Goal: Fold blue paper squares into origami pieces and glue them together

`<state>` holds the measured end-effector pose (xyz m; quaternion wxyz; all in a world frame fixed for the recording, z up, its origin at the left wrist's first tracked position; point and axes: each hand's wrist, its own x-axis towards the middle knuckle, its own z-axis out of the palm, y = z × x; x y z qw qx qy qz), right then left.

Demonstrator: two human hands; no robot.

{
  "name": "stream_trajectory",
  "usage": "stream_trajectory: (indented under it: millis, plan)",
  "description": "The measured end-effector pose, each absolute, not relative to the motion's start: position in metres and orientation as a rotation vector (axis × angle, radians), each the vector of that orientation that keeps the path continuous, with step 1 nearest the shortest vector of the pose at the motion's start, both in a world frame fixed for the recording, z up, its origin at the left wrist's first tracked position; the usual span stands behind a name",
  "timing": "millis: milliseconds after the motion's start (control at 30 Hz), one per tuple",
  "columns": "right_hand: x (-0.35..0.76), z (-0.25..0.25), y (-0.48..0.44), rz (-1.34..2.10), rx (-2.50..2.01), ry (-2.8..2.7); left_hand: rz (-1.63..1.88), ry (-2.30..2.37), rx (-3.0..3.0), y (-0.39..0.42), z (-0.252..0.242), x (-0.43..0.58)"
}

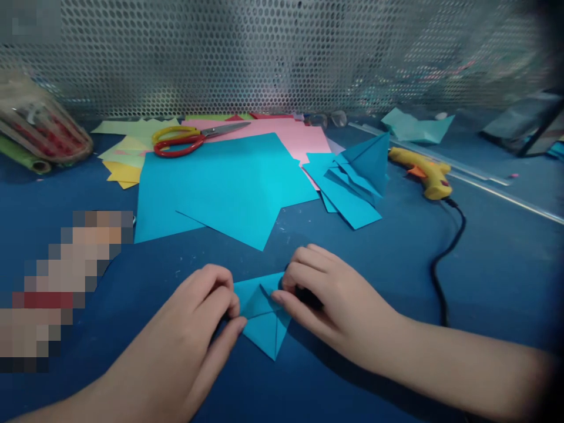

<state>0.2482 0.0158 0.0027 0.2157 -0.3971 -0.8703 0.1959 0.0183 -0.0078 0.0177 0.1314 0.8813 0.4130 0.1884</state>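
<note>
A small folded piece of blue paper (264,329) lies on the blue tabletop, with creases and a point toward me. At its left edge my left hand (198,323) pinches the paper between thumb and curled fingers. On the right side my right hand (328,294) grips the upper corner, its thumb lying over a raised flap. Both hands hide parts of the paper's edges. Just beyond them are large blue sheets (220,182), and to their right sits a folded blue paper shape (363,164) among cut blue strips.
Red-and-yellow scissors (180,141) lie on pink paper (304,141) at the back. A yellow glue gun (425,170) with a black cord (436,264) is at right. A clear jar (42,123) stands left, and perforated metal (220,59) forms the back.
</note>
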Motion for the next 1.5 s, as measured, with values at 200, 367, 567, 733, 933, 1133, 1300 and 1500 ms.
stream_trajectory:
  millis: [200, 367, 567, 733, 933, 1133, 1300, 1500]
  plan:
    - [0.249, 0.000, 0.015, 0.532, -1.089, -2.426, 0.546, 1.192, 2.663, -0.006, 0.018, 0.024]
    - [0.247, -0.001, 0.014, 0.491, -1.102, -2.411, 0.586, 1.278, 2.585, -0.012, 0.010, 0.021]
    - [0.246, 0.000, 0.015, 0.459, -1.116, -2.388, 0.470, 1.186, 2.792, -0.022, -0.001, 0.012]
    - [0.246, 0.000, 0.016, 0.448, -1.123, -2.400, 0.414, 1.109, 3.080, -0.041, -0.015, -0.004]
    - [0.246, -0.001, 0.015, 0.392, -1.129, -2.401, 0.533, 1.062, 3.131, -0.046, -0.020, -0.006]
    - [0.246, -0.003, 0.013, 0.331, -1.173, -2.383, 0.720, 1.061, 3.148, -0.045, -0.023, 0.001]
    - [0.246, -0.003, 0.015, 0.343, -1.154, -2.373, 0.759, 1.102, 3.122, -0.043, -0.016, 0.009]
    - [0.248, 0.003, 0.012, 0.159, -0.842, -2.521, 0.590, 0.993, 3.213, -0.038, -0.010, 0.008]
